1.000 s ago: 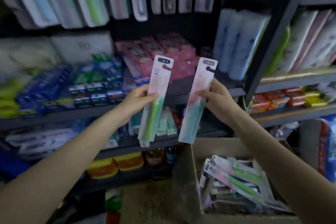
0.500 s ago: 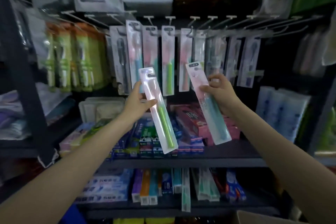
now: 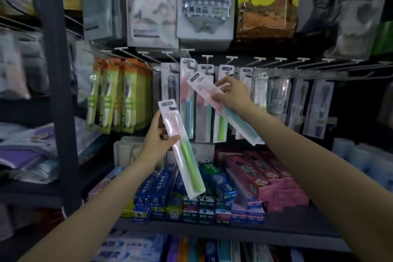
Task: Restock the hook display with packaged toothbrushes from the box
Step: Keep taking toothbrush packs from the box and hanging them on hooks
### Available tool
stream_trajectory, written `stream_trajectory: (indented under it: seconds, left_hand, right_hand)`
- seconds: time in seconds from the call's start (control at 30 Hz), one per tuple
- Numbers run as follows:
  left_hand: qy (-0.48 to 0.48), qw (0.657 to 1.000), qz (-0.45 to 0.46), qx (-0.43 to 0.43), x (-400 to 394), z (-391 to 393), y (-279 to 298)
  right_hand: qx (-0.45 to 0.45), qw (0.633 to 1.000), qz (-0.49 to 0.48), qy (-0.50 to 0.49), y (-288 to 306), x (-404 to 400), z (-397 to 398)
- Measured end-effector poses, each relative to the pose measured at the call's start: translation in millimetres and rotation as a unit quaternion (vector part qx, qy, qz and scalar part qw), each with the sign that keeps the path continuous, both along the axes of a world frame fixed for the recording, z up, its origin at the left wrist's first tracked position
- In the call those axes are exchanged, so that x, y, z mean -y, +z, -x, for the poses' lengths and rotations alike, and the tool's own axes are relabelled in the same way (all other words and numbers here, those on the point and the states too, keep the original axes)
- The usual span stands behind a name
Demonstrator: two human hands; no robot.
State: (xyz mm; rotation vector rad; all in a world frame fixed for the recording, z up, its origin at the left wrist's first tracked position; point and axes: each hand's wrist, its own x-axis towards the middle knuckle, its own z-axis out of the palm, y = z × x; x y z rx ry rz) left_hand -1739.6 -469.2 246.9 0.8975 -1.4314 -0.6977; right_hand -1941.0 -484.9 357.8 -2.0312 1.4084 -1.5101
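Observation:
My left hand (image 3: 157,141) grips a pink-carded pack with a green toothbrush (image 3: 187,161), tilted, in front of the lower shelf. Higher up, my right hand (image 3: 230,95) pinches a second pack with a teal toothbrush (image 3: 240,119); its top end (image 3: 196,77) leans left, close in front of the hanging packs. A row of wire hooks (image 3: 207,57) carries several hanging toothbrush packs (image 3: 204,112). The box is out of view.
Orange-and-green toothbrush packs (image 3: 119,95) hang at the left, beside a dark shelf upright (image 3: 56,91). Toothpaste boxes (image 3: 244,183) fill the shelf below the hooks. Bagged goods (image 3: 265,0) hang above. Bare hooks (image 3: 308,59) extend to the right.
The view has risen from the box to the hook row. Both hands lifted their packs; the right one moved up and tilted its pack's top leftward toward the hanging packs.

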Motion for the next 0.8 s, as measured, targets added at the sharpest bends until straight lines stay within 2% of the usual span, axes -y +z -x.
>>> stream_trajectory:
  seconds: [0.1, 0.2, 0.33, 0.4, 0.5, 0.8]
  left_hand:
    - [0.015, 1.0, -0.006, 0.007, 7, -16, -8]
    - [0.022, 1.0, -0.017, 0.011, 14, -28, -13]
    - [0.018, 0.999, -0.025, 0.01, 16, -37, -15]
    - [0.016, 0.999, -0.026, 0.016, 15, -38, -13]
    - [0.016, 0.999, -0.02, 0.028, 14, -39, -10]
    - [0.015, 0.997, -0.023, 0.074, 6, -41, -4]
  right_hand:
    - [0.09, 0.996, 0.003, -0.017, -1, 11, -13]
    - [0.128, 0.991, 0.004, -0.026, -9, 17, -27]
    - [0.24, 0.969, 0.003, -0.05, -13, 20, -34]
    - [0.255, 0.965, 0.003, -0.063, -16, 20, -36]
    - [0.235, 0.97, 0.013, -0.058, -21, 19, -45]
    - [0.049, 0.992, 0.054, -0.103, -82, 4, -42]
